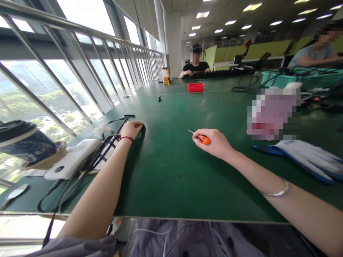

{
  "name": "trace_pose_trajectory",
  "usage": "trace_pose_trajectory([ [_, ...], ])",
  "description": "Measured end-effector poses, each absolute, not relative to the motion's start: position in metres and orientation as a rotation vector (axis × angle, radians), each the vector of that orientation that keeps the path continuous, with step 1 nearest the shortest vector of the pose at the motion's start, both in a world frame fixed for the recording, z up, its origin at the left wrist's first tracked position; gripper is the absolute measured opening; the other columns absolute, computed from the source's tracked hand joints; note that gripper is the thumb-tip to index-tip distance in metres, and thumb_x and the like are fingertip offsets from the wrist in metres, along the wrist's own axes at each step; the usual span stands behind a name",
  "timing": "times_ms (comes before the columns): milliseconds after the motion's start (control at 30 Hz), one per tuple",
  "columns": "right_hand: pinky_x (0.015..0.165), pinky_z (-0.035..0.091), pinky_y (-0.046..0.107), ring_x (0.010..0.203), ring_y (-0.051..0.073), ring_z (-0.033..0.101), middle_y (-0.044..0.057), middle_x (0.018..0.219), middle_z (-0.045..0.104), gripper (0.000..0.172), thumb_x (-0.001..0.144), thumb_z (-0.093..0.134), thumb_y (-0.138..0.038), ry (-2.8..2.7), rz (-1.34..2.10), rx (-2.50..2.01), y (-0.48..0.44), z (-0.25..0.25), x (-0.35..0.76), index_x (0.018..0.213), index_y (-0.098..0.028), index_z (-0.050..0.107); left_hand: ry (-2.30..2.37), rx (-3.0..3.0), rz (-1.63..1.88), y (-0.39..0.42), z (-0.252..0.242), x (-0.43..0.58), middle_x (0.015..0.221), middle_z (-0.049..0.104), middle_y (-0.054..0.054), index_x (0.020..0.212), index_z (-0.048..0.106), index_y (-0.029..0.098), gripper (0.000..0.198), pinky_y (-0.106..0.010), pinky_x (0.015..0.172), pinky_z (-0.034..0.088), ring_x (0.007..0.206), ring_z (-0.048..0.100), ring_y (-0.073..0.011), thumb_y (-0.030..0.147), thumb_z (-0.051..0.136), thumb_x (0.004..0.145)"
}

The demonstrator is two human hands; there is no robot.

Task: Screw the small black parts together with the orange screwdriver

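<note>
My right hand (215,141) is closed around a small screwdriver with an orange and black handle (203,139). Its thin metal shaft points up and to the left, above the green table (166,178). My left hand (132,130), with a red cord at the wrist, rests at the left part of the table. Its fingers are drawn together, and a small dark thing shows at the fingertips, too little of it to name. Just behind that hand lie black straps (112,138).
On the left are a dark cup (25,142), a white power bank (72,159) and a spoon (16,192). A white and blue glove (308,157) lies at right. Farther back are a red bin (195,87), a teal basket (308,79) with cables, and two people.
</note>
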State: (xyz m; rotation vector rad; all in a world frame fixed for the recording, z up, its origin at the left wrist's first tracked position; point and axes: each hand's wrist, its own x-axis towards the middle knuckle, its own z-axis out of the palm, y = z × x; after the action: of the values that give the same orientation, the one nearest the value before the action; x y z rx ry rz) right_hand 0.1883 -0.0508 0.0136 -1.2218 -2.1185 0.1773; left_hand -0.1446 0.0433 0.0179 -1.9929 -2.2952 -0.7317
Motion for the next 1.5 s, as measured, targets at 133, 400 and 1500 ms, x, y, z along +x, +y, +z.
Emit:
trace_pose_trajectory([
  [133, 0.065, 0.045, 0.027, 0.074, 0.016, 0.063, -0.002, 0.087, 0.07, 0.01, 0.078, 0.055, -0.028, -2.122, 0.191, -1.237, -0.051, 0.014, 0.188, 0.081, -0.025, 0.064, -2.258, -1.972, -0.649, 0.041, 0.02, -0.138, 0.091, 0.073, -0.007, 0.1, 0.073, 0.021, 0.031, -0.031, 0.077, 0.05, 0.091, 0.065, -0.0262, 0.033, 0.055, 0.078],
  [400, 0.068, 0.046, 0.028, 0.077, 0.016, 0.063, -0.002, 0.09, 0.07, 0.011, 0.078, 0.055, -0.028, -2.148, 0.217, -1.246, -0.051, 0.013, 0.188, 0.082, -0.024, 0.064, -2.25, -1.909, -0.518, 0.035, 0.026, -0.127, 0.096, 0.073, -0.006, 0.101, 0.072, 0.023, 0.032, -0.034, 0.081, 0.05, 0.097, 0.064, -0.028, 0.034, 0.053, 0.078],
  [1500, 0.065, 0.043, 0.026, 0.078, 0.016, 0.063, -0.001, 0.09, 0.07, 0.012, 0.077, 0.055, -0.029, -2.151, 0.183, -1.265, -0.052, 0.014, 0.187, 0.084, -0.025, 0.064, -1.237, -2.923, -0.714, -0.009, 0.012, 0.002, 0.087, 0.069, 0.0, 0.083, 0.071, 0.021, 0.017, -0.021, 0.07, 0.046, 0.077, 0.063, -0.0128, 0.021, 0.055, 0.077],
])
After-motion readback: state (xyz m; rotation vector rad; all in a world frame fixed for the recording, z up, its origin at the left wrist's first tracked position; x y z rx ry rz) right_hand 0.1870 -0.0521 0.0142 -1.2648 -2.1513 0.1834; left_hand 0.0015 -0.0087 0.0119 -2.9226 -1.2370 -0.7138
